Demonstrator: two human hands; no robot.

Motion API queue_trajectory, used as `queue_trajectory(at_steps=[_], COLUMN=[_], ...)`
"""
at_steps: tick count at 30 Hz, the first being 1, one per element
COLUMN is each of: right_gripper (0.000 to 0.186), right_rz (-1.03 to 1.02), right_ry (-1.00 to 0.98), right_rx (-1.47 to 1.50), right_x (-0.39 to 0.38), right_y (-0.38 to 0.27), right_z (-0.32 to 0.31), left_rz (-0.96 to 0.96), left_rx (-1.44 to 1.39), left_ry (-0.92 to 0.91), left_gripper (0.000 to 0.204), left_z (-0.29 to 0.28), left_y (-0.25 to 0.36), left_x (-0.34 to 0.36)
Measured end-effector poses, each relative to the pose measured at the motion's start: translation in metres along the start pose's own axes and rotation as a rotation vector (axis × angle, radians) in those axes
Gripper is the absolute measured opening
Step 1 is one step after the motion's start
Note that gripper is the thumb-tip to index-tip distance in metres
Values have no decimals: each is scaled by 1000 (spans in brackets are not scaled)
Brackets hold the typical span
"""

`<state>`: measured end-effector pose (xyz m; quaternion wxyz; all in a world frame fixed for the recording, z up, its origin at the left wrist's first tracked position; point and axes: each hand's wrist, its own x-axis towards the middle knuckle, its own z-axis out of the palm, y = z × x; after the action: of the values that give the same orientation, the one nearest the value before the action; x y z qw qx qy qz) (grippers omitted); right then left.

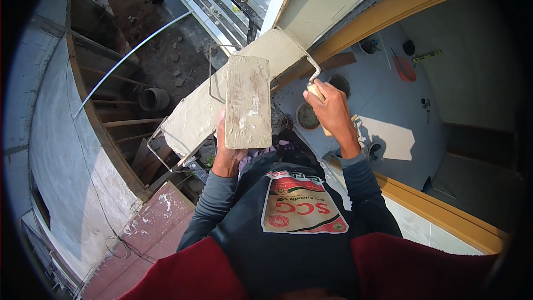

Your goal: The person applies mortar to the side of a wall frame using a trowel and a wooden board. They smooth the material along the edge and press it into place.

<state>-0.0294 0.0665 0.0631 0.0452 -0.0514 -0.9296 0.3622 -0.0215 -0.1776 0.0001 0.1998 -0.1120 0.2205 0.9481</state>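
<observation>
Smoothing plaster looks like the step in hand: the right hand point(332, 112) grips the trowel point(312, 84) by its handle, blade (seen edge-on) at the ledge's point(191, 114) far end, near the wall point(344, 0). The left hand point(222, 148) grasps a smeared board point(247, 100) above the ledge. Next probably calls for steady blade pressure.

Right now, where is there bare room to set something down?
Tiled floor on the right looks open between the dark bucket and the red item. It's crowded near the right hand, where a pale bucket stands beside the dark one, and around the ledge, with the board and clamp.
</observation>
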Motion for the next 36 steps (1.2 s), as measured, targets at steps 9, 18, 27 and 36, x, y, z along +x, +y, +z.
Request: queue_trajectory(at_steps=[9,18,27,36], right_gripper=[31,29,32,33], right_rz=[80,124,116,392], right_ry=[-59,-22,-152,-229], right_rx=[46,69,-128,-64], right_x=[9,-3,12,27], right_y=[-1,-14,-18,-52], right_z=[-10,-22,-16,-27], left_rz=[30,7,-16,21], left_rx=[-9,-38,-113,-115], left_ry=[35,-43,-67,-80], left_gripper=[42,39,39,44], left_z=[3,0,-2,-6], left_y=[-3,3,-1,-1], left_x=[5,0,4,4])
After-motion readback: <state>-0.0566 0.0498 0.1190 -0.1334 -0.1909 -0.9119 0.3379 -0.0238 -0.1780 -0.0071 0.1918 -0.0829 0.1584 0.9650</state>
